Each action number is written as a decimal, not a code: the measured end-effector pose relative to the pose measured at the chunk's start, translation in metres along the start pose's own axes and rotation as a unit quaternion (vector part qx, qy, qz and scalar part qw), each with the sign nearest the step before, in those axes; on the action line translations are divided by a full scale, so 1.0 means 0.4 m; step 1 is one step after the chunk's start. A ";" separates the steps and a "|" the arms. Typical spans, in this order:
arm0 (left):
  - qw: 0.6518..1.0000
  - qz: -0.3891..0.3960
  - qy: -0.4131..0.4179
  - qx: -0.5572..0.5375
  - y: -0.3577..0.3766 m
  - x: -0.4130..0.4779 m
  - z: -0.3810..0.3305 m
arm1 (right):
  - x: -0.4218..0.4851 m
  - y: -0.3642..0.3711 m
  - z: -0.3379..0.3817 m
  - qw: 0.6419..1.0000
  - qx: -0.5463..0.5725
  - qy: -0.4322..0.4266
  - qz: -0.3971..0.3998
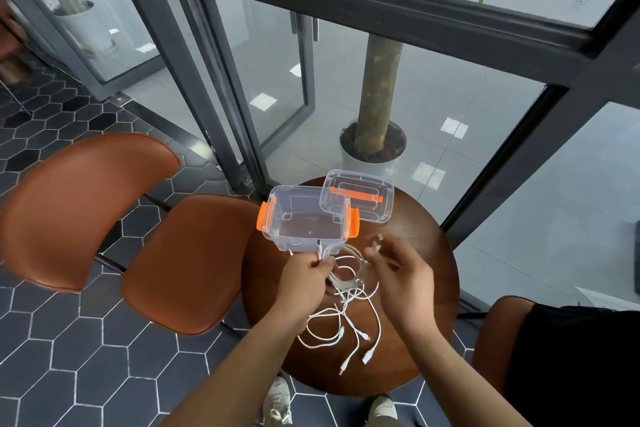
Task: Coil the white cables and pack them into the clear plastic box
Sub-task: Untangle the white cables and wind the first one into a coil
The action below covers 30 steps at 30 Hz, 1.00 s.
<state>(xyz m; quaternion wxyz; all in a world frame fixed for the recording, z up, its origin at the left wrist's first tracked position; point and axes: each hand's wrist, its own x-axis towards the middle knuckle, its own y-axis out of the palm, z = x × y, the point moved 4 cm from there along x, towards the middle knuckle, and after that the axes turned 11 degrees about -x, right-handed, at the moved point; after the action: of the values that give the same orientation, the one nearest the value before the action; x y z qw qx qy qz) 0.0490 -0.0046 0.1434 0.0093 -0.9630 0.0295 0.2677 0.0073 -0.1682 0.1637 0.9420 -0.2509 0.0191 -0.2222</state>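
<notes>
A clear plastic box with orange side latches stands open and empty on the round wooden table. Its clear lid with an orange handle leans behind it to the right. A tangle of white cables lies on the table in front of the box, plug ends trailing toward me. My left hand is closed around a bunch of these cables just below the box's front edge. My right hand hovers to the right of the bunch, blurred, its fingertips pinching a cable end.
A brown leather chair stands to the left of the table, and another brown chair sits at the right edge. Behind the table are a potted tree and a dark-framed glass wall. My shoes show under the table.
</notes>
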 end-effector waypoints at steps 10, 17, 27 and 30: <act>0.993 0.014 0.060 -0.098 0.018 -0.015 -0.023 | 0.022 -0.009 -0.043 0.890 0.317 0.324 -0.039; 0.993 0.100 0.066 0.000 0.007 -0.004 -0.023 | 0.038 0.021 -0.067 0.955 0.126 0.234 0.135; 0.995 0.090 0.008 0.044 -0.004 0.012 -0.008 | 0.008 0.038 -0.054 0.909 0.230 0.174 0.300; 0.996 0.087 -0.009 0.022 -0.001 0.012 0.002 | 0.005 0.048 -0.071 0.887 0.295 0.210 0.288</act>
<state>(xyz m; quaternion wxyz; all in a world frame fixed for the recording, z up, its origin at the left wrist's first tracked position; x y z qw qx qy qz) 0.0525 -0.0045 0.1401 0.0068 -0.9539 0.1192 0.2752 0.0128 -0.1675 0.1299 0.9690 0.1076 0.2216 0.0155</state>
